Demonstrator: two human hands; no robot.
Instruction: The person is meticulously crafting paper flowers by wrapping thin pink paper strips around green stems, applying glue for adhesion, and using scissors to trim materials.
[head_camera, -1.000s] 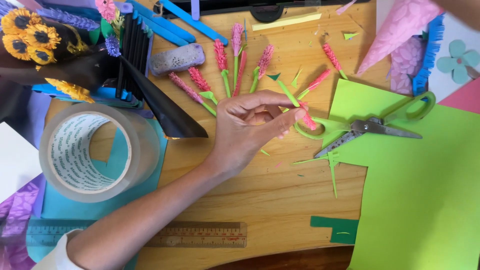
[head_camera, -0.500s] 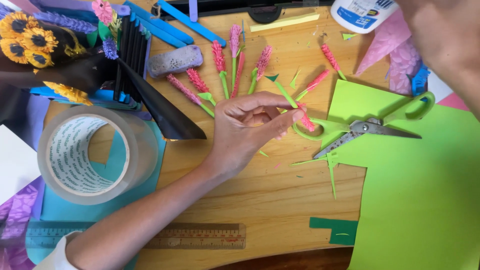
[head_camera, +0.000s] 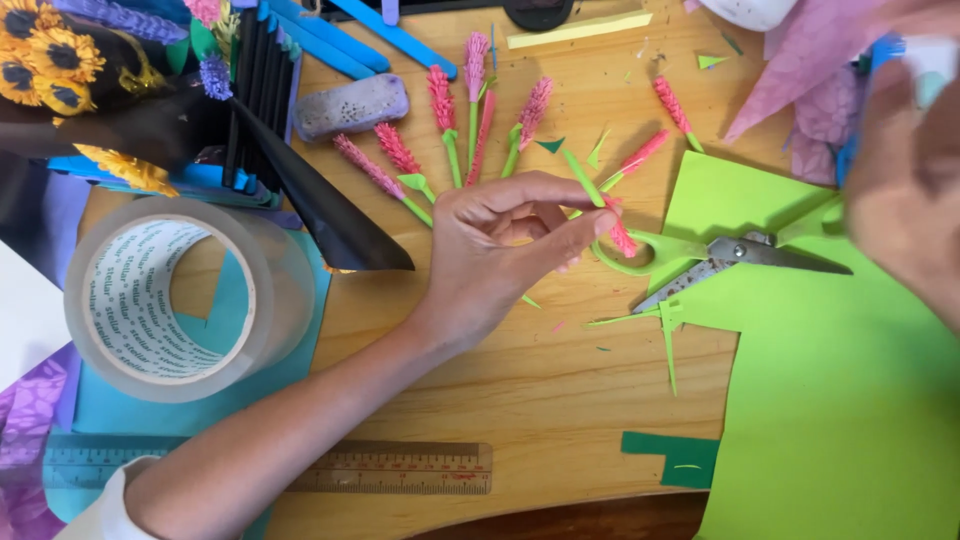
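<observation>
My left hand (head_camera: 500, 250) reaches in from the lower left. Its thumb and fingers pinch a small paper flower (head_camera: 612, 218) with a green stem and a pink head, just above the wooden table (head_camera: 560, 380). The flower's head hangs over the green handle of a pair of scissors (head_camera: 745, 252). My right hand (head_camera: 905, 190) is blurred and close to the camera at the right edge. It carries a white bottle (head_camera: 750, 10) whose bottom shows at the top edge.
More pink paper flowers (head_camera: 440, 95) fan out above my left hand, beside a grey block (head_camera: 350, 105). A big tape roll (head_camera: 170, 300) stands at the left, and a ruler (head_camera: 400, 468) lies at the front. A light green sheet (head_camera: 850, 400) covers the right side.
My right hand came in from the top right with the white bottle and now fills the right edge. The left hand keeps its hold on the flower almost unmoved.
</observation>
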